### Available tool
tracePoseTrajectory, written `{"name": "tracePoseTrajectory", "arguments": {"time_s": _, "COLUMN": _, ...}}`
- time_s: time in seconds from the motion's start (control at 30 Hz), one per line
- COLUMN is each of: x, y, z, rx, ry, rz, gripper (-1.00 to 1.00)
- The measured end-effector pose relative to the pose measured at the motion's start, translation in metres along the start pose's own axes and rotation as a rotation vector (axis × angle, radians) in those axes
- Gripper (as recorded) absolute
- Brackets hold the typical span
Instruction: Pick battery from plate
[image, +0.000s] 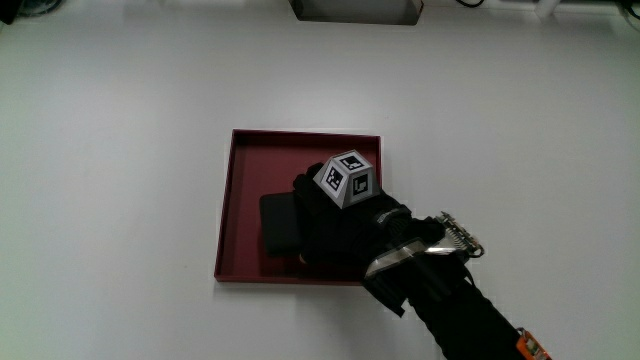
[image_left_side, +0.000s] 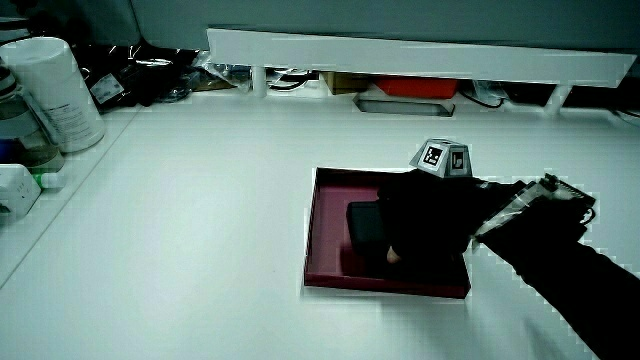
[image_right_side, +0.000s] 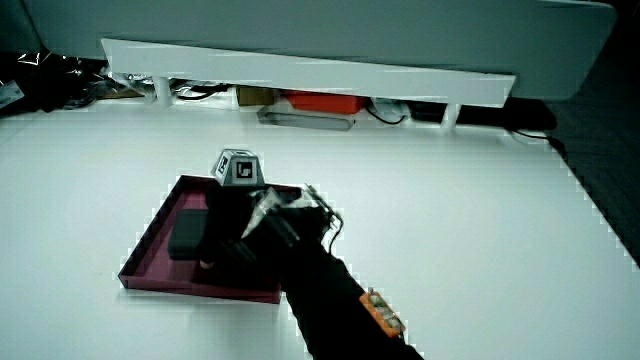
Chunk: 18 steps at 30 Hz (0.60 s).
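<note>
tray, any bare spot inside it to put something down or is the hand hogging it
Bare floor inside the tray runs along its wall farthest from the person and down the wall beside the battery. The part nearest the person is crowded: the hand is over it, at the battery. The table around the tray is bare.

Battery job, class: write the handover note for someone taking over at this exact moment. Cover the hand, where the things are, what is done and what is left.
Hand: over the plate, fingers down at the battery; whether they have closed on it cannot be told.
Battery: a dark block lying flat in the plate, at the hand's fingertips, also seen in both side views.
Plate: dark red, square, flat on the white table.
Done: the hand has reached the battery.
Left: secure the grasp and lift the battery clear of the plate.
</note>
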Motion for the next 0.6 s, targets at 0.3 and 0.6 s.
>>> {"name": "tracePoseTrajectory", "arguments": {"time_s": 0.3, "x": 0.014, "y": -0.038, "z": 0.037, "rx": 0.074, "ry": 0.035, "rz": 0.007, "gripper": 1.00}}
{"name": "tracePoseTrajectory", "arguments": {"time_s": 0.6, "x": 0.041, "y": -0.067, "z": 0.053, "rx": 0.112, "ry": 0.020, "rz": -0.076, "gripper": 1.00}}
